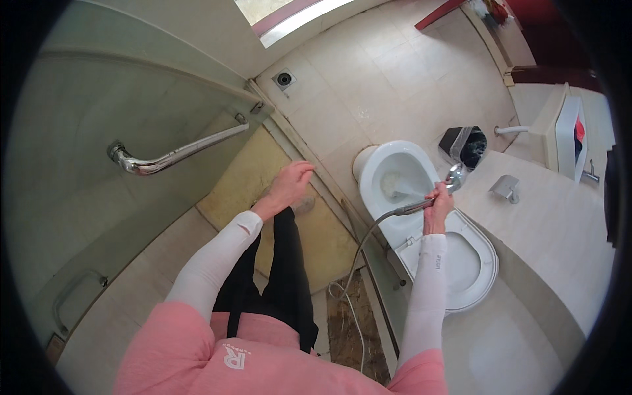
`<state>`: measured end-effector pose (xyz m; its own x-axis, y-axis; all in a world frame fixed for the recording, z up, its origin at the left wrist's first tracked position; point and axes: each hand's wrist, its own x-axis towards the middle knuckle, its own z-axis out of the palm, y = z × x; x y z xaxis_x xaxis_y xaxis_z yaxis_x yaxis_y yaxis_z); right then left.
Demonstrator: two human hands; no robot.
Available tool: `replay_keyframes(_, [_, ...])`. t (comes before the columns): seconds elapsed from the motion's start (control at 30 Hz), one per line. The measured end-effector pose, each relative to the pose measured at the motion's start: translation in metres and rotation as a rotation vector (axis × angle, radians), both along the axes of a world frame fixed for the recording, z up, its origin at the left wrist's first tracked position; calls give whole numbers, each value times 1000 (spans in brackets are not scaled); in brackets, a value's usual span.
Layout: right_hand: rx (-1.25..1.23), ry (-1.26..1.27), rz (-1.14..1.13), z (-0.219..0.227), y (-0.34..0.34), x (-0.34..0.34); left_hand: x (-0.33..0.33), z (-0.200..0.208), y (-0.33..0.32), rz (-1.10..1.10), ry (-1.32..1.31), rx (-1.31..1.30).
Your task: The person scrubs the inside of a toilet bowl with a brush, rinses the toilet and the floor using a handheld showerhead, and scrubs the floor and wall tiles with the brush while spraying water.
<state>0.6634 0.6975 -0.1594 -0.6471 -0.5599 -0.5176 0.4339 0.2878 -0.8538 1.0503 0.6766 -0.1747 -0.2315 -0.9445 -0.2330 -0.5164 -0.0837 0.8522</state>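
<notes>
Use of a handheld shower [455,175] over an open toilet [367,186], seen from above; the step in hand appears to be rinsing the bowl, where a pale streak, probably water, crosses the inside, though the outlet face of the shower cannot be made out. The next move seems to call for a steady grip and a small turn of the wrist, so that the flow stays within the rim and off the black bin [453,140] just beyond. The right arm reaches almost straight forward from the lower edge, its hand [438,205] closed around the handle at the bowl's near right side, with the shower's chrome head projecting past the fingers toward the bin; the raised seat [488,263] lies beside the forearm. From the handle, the hose [378,224] bends left and then runs down toward the person. The left arm is bent at the elbow and carried forward, its hand [287,187] empty above the yellowish floor panel [240,174], fingers held together and slightly curled, well apart from the toilet
</notes>
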Motion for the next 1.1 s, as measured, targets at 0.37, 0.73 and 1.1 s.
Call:
replay_keyframes(0.37, [-13, -213, 304, -31, -7, 128, 21, 1, 4, 277, 0, 415])
replay_keyframes(0.73, [-315, 510, 736, 27, -42, 161, -97, 111, -84, -614, 15, -742])
replay_keyframes(1.1, [-156, 47, 516, 82, -55, 187, -101, -7, -174, 420, 897, 737])
